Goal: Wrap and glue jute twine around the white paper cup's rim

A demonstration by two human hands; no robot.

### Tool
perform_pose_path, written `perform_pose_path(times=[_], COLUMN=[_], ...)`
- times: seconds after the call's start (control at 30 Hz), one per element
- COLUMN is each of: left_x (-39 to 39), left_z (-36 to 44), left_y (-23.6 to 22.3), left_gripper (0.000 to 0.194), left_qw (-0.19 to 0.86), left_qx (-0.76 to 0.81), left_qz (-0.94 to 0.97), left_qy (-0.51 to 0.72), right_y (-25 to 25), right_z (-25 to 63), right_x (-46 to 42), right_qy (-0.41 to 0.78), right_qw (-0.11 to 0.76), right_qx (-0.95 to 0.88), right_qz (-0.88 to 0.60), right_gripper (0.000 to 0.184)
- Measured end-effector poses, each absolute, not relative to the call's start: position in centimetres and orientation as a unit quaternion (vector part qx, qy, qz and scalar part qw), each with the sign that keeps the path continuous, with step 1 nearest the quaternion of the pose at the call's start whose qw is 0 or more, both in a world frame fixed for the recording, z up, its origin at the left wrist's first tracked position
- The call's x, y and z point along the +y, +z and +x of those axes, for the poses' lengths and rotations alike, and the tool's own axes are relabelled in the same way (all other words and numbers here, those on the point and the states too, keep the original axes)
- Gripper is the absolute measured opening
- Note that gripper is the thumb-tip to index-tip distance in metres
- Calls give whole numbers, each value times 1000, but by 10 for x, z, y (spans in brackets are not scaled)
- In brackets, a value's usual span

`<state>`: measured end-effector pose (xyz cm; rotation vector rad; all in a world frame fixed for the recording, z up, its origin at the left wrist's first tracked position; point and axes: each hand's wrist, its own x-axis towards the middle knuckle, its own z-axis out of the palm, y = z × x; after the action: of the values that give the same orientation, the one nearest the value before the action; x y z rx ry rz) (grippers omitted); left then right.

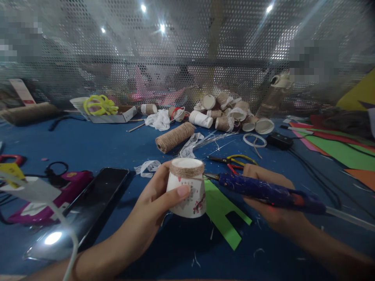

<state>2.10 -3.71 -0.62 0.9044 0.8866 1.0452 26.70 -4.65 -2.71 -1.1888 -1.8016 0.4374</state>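
Note:
My left hand (158, 203) is wrapped round a white paper cup (187, 199) printed with flowers and small writing, its wide rim facing down. Brown twine (186, 170) is wound in a band round the cup's narrow upper end. In my right hand (269, 183) is a blue glue gun (258, 188), with a glue stick (348, 217) coming out of its back. The metal nozzle points left at the twine band, at or very near the cup's right side. Below the nozzle lies a green paper piece (224, 214), partly behind the cup.
A twine roll (175, 137) and yellow-handled pliers (234, 159) lie beyond my hands. Several twine-wrapped cups (234, 113) are heaped by the mesh panel (187, 47). A phone (84, 207) and a purple power strip (55, 195) are at left, coloured sheets (336, 152) at right.

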Motion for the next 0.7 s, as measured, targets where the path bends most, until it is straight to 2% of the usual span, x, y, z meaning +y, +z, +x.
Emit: perform_pose_path(times=[0.37,0.7], left_x=[-34,-35], left_z=[19,22], left_y=[-12,-12], left_gripper=[35,33], left_qw=[679,655], left_qx=[391,407], left_qz=[411,423], left_qy=[466,477], right_y=[-31,-28], right_z=[268,267], right_x=[-48,-47], right_qy=[167,133], right_qw=[473,455], right_qx=[-735,-758], right_qz=[-455,-448], right_gripper=[33,31])
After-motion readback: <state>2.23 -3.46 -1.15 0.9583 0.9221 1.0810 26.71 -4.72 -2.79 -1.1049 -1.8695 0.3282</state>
